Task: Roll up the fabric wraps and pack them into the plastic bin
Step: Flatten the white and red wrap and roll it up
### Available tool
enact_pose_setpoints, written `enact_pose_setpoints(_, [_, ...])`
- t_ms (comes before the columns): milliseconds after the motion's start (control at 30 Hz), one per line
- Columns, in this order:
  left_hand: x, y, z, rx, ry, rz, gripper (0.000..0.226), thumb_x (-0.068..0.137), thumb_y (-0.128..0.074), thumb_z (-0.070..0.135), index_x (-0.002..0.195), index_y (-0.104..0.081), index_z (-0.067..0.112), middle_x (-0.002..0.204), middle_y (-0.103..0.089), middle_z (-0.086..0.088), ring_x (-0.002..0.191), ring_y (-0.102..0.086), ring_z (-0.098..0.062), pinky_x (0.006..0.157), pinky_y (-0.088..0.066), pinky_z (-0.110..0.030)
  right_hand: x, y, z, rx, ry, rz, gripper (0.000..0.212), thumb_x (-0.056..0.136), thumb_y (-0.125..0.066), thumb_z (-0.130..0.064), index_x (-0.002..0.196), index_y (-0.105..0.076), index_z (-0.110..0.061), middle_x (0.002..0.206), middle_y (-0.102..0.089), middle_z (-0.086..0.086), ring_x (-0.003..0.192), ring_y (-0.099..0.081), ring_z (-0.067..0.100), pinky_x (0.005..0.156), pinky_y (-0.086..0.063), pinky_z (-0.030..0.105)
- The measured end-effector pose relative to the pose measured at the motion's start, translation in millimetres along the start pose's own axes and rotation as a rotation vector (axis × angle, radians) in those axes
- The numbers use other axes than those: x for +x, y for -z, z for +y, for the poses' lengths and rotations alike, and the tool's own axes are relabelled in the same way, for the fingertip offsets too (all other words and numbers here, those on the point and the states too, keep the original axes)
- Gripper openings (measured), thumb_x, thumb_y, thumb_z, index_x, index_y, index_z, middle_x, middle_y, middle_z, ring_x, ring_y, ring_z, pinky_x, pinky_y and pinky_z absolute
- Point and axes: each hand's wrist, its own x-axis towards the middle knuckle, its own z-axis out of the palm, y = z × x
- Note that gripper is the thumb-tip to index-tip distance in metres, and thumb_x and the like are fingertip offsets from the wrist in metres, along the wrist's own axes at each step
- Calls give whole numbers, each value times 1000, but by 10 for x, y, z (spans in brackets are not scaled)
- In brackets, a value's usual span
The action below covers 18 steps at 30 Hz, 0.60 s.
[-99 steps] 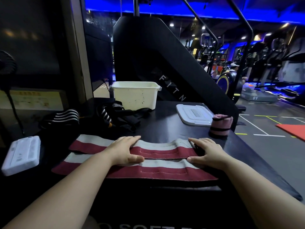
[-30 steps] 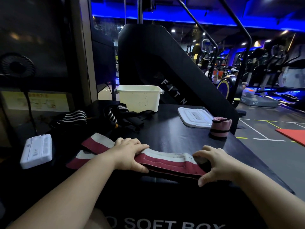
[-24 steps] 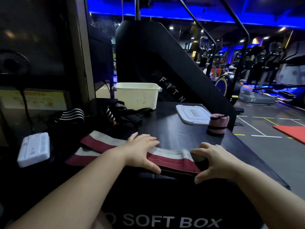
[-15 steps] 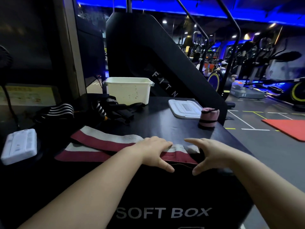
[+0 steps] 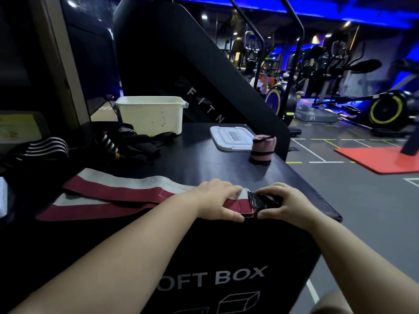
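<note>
Step in hand: starting the roll at the right end of the red and white wrap (image 5: 127, 192), judging by both hands gathered there
Wrap position: flat along the near edge of the tabletop (image 5: 204, 164), tail running left; two layers splay apart at the left, and I cannot tell whether it is one wrap doubled or two
Right end: carries a black fastener strip (image 5: 260, 200)
Right hand (image 5: 288, 203): grip closed round the fastener strip, fingers curled over its far side, thumb at the near edge
Left hand (image 5: 217, 200): grip narrow, fingers arched over the fabric just beside the strip, thumb along the near edge, pinning it
First turn: fold the strip end over tightly; a loose core likely makes a fat, slack roll
Tension: left hand should press and feed while the right turns
Edges: keep red and white bands lined up each turn, or the roll will probably cone
Tail: square the splayed layers before the roll reaches them
Risk: wrap sits at the very edge and could slide off
Bin (image 5: 152, 114): white plastic, far side of the tabletop, well apart from the hands; inside hidden
Lid (image 5: 231, 138): off, lying flat to the right of the bin
Pink roll (image 5: 263, 147): upright just beside the lid, a fair model for the finished shape
Black striped wraps (image 5: 118, 141): heaped near the bin, not yet rolled
</note>
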Motion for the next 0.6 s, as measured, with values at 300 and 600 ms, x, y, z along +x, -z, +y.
enact_pose_setpoints(300, [137,-90,-42,123,-22,94,54,89,-56,57,131,-44,26,132,-51,5,119,-43,-24,93,-30,-37,108,49,38,-47,23,6,58,60,-89,-42,115,-71,-31,105,-58,-11,96,-55,0,81,-32,0])
enact_pose_setpoints(600, [204,-112,-81,40,47,139,64,83,-56,68,126,-48,22,120,-57,0,113,-47,-25,93,-38,-39,392,155,69,-169,-44,-136,59,66,-87,-40,121,-68,-31,109,-50,-13,103,-51,5,92,-34,18])
